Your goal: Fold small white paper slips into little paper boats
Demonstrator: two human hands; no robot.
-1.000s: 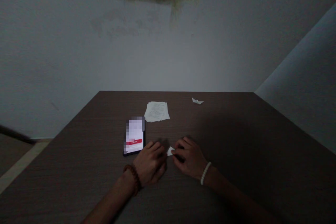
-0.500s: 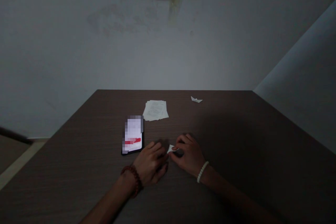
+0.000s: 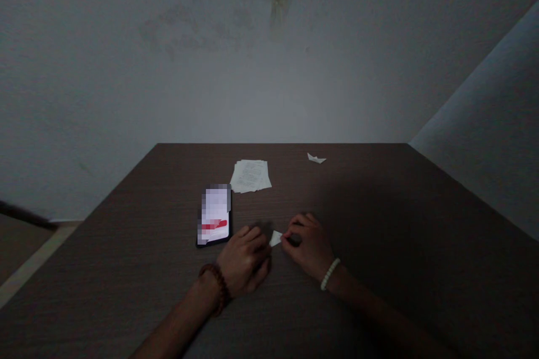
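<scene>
A small folded piece of white paper (image 3: 275, 238) lies low over the table between my two hands. My right hand (image 3: 309, 244), with a pale bead bracelet at the wrist, pinches the paper's right edge between thumb and forefinger. At the paper's left edge rests my left hand (image 3: 244, 258), wearing a dark red bead bracelet. Its fingers are curled and closed; whether they grip the paper's edge is hidden. Just beyond the left hand lies a phone (image 3: 214, 216) with its screen lit and partly blurred out.
A loose stack of printed paper sheets (image 3: 251, 175) lies past the phone on the dark wooden table (image 3: 147, 269). Farther right, near the back edge, sits a small folded paper boat (image 3: 316, 158). A grey wall (image 3: 269, 95) stands behind the table.
My right hand has shifted slightly right, its fingertips now at the paper's right edge, so more of the paper shows. The left hand is nearly still.
</scene>
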